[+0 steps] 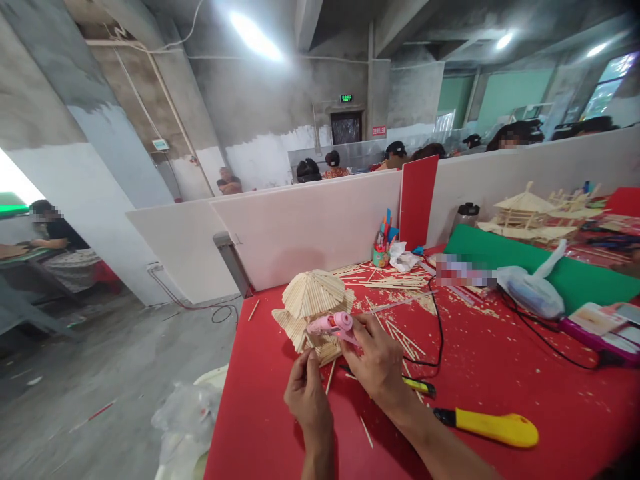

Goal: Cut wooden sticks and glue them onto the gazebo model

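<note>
A small pavilion model (314, 297) built of pale wooden sticks stands near the left edge of the red table, with a cone-shaped roof over a wider lower eave. My right hand (375, 357) is wrapped round a pink hot glue gun (330, 323), whose front end points left at the model's lower part. Just below it, my left hand (307, 387) is closed in a pinch at the model's near side. Whatever sits between those fingertips is too small to make out. The glue gun hides part of the model's middle.
Loose sticks (395, 280) and shavings lie behind and right of the model. A yellow-handled tool (495, 427) and a smaller yellow cutter (420, 385) are near my right forearm. A black cord (441, 333) crosses the table. White partition boards (310, 227) stand behind; people sit beyond.
</note>
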`<state>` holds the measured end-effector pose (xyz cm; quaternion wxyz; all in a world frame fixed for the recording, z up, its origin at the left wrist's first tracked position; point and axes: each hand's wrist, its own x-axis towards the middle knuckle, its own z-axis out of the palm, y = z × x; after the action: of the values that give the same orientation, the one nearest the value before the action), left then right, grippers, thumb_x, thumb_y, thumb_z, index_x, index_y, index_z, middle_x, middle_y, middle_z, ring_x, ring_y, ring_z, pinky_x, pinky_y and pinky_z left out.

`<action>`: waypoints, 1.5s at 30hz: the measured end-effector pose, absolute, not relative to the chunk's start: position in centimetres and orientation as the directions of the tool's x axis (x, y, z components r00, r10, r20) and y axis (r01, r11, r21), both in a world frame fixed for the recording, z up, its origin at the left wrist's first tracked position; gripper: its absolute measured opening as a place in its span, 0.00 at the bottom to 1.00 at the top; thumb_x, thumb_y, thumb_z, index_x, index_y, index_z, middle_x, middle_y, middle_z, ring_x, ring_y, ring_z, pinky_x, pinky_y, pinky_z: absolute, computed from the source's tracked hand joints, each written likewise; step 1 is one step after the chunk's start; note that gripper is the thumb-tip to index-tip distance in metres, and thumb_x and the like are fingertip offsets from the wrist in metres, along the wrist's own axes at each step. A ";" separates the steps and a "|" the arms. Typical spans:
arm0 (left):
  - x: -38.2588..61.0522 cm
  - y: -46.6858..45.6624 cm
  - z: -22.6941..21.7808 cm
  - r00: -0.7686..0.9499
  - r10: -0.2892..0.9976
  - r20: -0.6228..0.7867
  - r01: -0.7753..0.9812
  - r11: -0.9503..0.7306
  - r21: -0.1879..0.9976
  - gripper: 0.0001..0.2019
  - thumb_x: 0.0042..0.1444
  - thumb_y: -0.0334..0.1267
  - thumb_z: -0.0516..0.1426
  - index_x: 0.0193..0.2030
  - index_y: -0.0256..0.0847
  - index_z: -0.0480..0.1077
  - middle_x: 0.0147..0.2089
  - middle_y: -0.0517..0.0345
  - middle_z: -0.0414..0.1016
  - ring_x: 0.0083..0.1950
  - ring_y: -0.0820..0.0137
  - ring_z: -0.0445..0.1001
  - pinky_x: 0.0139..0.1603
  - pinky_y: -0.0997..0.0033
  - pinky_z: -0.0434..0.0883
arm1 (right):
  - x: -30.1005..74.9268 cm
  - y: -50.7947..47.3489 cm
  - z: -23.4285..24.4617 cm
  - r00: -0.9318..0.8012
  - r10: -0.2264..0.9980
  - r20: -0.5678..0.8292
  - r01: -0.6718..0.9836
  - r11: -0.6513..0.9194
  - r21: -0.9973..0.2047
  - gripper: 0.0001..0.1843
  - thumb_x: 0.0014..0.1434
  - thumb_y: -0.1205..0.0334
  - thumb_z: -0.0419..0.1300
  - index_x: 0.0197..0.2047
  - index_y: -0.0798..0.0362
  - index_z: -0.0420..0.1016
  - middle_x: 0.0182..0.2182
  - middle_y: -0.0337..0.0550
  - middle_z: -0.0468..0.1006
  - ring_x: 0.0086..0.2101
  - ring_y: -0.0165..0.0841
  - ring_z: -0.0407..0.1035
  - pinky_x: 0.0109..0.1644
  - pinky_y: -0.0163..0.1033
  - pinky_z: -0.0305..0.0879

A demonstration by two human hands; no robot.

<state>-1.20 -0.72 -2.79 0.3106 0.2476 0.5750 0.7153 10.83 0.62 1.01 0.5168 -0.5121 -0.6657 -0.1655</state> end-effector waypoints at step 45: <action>0.2 -1.2 -2.7 -0.635 0.751 -0.182 -0.253 0.021 0.967 0.22 0.42 0.52 0.66 0.39 0.39 0.79 0.19 0.68 0.64 0.16 0.78 0.58 0.16 0.76 0.62 | 27.2 -0.3 -1.2 0.333 0.941 0.067 0.834 -0.260 -0.486 0.17 0.58 0.52 0.58 0.47 0.52 0.75 0.38 0.49 0.82 0.36 0.40 0.76 0.32 0.36 0.56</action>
<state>0.16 -1.24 -2.66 0.3751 0.2050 0.6080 0.6691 27.19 -0.31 -1.19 0.2244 -0.7848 -0.5653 0.1188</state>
